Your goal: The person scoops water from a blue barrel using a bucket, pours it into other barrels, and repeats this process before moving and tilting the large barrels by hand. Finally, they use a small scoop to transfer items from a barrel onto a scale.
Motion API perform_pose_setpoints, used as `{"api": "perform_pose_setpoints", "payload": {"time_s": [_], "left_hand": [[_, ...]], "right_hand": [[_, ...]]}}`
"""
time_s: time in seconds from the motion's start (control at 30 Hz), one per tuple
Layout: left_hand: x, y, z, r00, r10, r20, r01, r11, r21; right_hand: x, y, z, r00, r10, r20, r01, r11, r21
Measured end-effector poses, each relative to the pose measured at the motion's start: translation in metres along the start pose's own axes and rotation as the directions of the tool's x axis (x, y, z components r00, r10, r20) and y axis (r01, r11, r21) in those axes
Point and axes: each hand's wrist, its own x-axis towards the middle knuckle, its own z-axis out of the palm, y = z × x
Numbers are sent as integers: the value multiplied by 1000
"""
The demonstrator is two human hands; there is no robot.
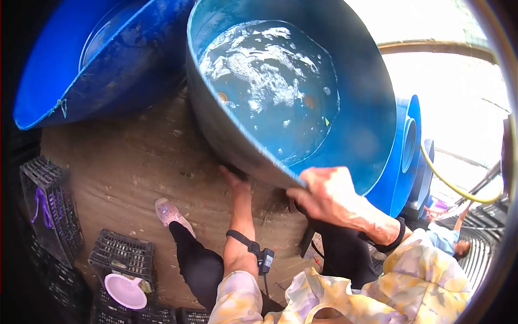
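A large round blue tub (356,129) is tilted in front of me. Water with foam and bright reflections (270,86) swirls in it, along with a few small bits. My right hand (334,197) is closed over the near rim, fingers wrapped around the edge. Lower down, my left hand (236,179) reaches to the tub's outer side, its fingers mostly hidden beneath the wall. A black strap with a small device (264,260) is on my left forearm.
Another blue tub (124,70) leans at upper left. More blue containers (410,135) and a yellow hose (458,190) are at right, near another person (445,237). Black crates (121,254) stand at lower left, with a pink dipper (125,291). Brown ground lies underfoot.
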Motion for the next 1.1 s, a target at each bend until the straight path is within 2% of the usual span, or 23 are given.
{"api": "perform_pose_setpoints", "payload": {"time_s": [0.07,0.13,0.2,0.27,0.33,0.4,0.43,0.5,0.57,0.6,0.63,0.67,0.7,0.73,0.77,0.8,0.87,0.9,0.93,0.97,1.0,1.03,1.1], "left_hand": [[-17,-8,15,980,42,-197,-21,994,110],[-19,-20,14,992,50,-120,-30,987,161],[-26,-26,25,984,50,-173,-20,985,173],[-33,-31,26,993,80,-82,-61,977,205],[-49,-37,23,995,100,-16,-93,966,243],[-80,-38,18,982,157,-105,-130,966,224],[-97,-25,14,980,181,-86,-153,953,264],[-119,-28,36,959,204,198,-236,960,153],[-165,-25,27,982,187,-1,-179,945,274],[-193,-12,22,983,183,-31,-163,930,329],[-203,-27,27,985,167,-31,-148,933,328],[-221,-33,42,975,187,118,-216,923,318],[-256,-47,68,954,80,289,-135,975,176],[-301,-49,76,997,71,24,-74,976,203],[-329,-34,91,994,107,-33,-97,969,228],[-325,-50,126,995,95,-29,-87,971,222],[-303,-64,180,990,92,104,-128,897,422],[-280,-78,201,958,285,21,-256,821,511],[-261,-88,227,936,348,63,-315,739,595],[-310,-60,187,912,401,90,-363,682,635],[-310,-60,194,875,477,81,-389,593,705],[-307,-61,205,869,491,65,-383,584,716],[-312,-60,227,885,442,148,-418,609,674]], "right_hand": [[0,3,-11,977,160,-142,-150,986,77],[-8,11,-9,903,249,-350,-206,966,156],[-11,21,-10,864,255,-434,-202,965,165],[-14,26,-13,814,274,-512,-201,960,194],[-22,27,-22,833,282,-476,-216,958,189],[-37,23,-33,814,283,-507,-188,955,230],[-38,21,-34,822,299,-484,-192,946,260],[-43,34,-63,824,308,-476,-183,939,292],[-51,27,-98,815,346,-465,-228,929,291],[-55,21,-119,805,385,-452,-280,917,283],[-53,30,-121,806,298,-511,-180,946,269],[-57,30,-142,822,277,-497,-159,951,266],[-48,49,-172,820,273,-503,-193,959,205],[-46,48,-191,840,272,-470,-205,960,189],[-38,63,-205,860,311,-404,-176,925,338],[-28,81,-205,809,278,-518,-173,954,243],[28,158,-211,691,208,-692,6,956,294],[49,181,-223,756,231,-613,-37,949,312],[68,208,-231,667,210,-715,-45,969,243],[33,138,-218,638,154,-755,-32,984,174],[42,143,-222,618,156,-770,-23,983,181],[55,156,-226,630,145,-763,-50,988,147],[70,164,-238,645,142,-751,-109,990,94]]}}
